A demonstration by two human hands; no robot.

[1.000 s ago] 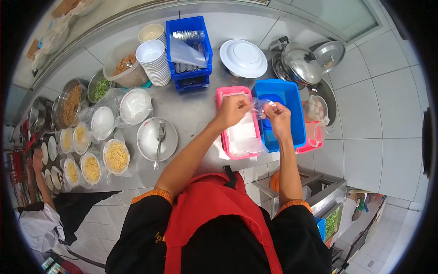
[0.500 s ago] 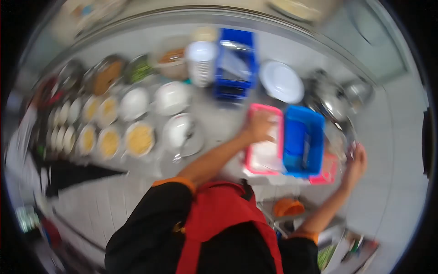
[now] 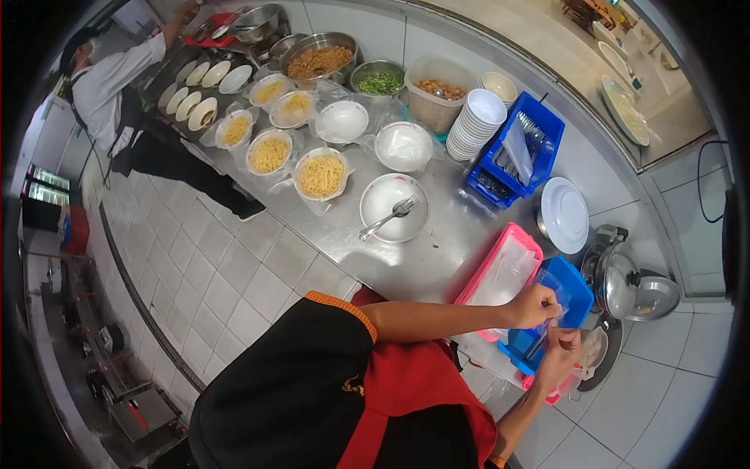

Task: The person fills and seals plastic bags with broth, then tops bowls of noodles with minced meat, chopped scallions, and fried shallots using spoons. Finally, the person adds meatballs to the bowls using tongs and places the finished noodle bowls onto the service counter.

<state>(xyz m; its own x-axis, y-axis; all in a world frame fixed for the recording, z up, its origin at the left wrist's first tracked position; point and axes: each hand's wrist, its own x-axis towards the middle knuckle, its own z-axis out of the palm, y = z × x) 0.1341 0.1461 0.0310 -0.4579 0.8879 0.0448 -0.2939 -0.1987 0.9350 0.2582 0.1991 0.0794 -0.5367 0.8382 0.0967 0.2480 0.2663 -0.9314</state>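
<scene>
Clear, thin plastic film (image 3: 553,286) sits above the blue rectangular plastic tub (image 3: 579,302) at the right, pinched between nearly closed fingertips of the left hand (image 3: 533,306) and right hand (image 3: 561,349). Uneven pulling could tear it; a loose pinch could drop it.

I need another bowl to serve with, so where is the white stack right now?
In the head view, right of centre near the top, the stack stands between the tub and blue cutlery bin.
</scene>
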